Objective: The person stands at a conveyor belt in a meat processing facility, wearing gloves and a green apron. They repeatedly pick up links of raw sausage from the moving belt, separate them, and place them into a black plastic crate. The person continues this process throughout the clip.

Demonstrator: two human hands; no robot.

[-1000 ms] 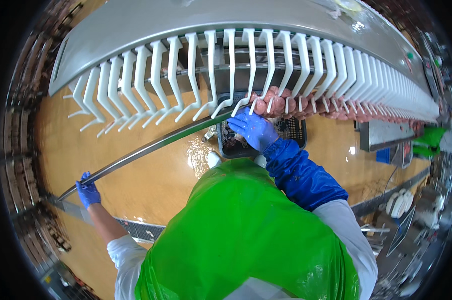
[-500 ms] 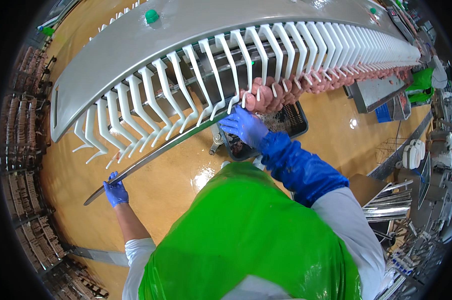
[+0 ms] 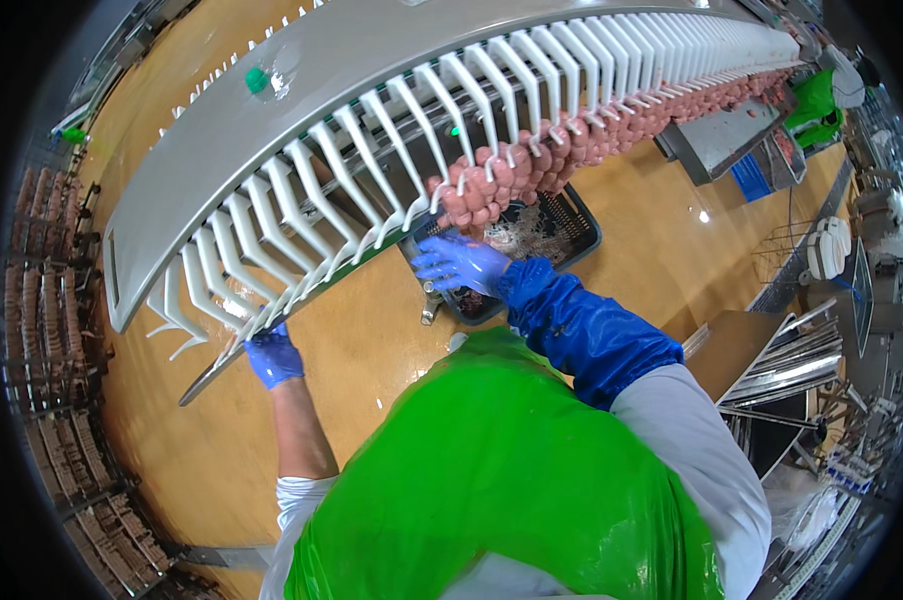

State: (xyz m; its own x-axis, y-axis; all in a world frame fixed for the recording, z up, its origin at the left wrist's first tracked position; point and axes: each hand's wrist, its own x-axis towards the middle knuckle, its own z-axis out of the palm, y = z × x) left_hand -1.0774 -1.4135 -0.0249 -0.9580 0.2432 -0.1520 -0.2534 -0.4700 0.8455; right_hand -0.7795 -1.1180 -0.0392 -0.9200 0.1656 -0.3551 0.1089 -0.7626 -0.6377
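Note:
My left hand (image 3: 274,357), in a thin blue glove, has its fingers closed around a long flat metal bar (image 3: 199,386). The bar's near-left end sticks out past the hand, and the rest runs up to the right along the lower ends of the white hooks (image 3: 366,190). My right hand (image 3: 461,263), gloved and in a blue sleeve cover, is held with its fingers stretched leftward just below the hanging pink sausage links (image 3: 511,178). It appears to hold nothing. The links hang in bunches from the hooks toward the right. Bare hooks stand on the left.
A steel machine housing (image 3: 186,190) with a green knob (image 3: 257,80) carries the hooks. A dark crate (image 3: 593,238) stands on the floor below the sausages. Racks of hanging sausages (image 3: 41,310) line the left. Metal bars (image 3: 786,365) lie stacked at right. A person in green (image 3: 811,110) is far right.
My left hand has slid right and up along the bar, close to the hooks. The right hand has dropped clear of the sausages. The links now reach farther left in view.

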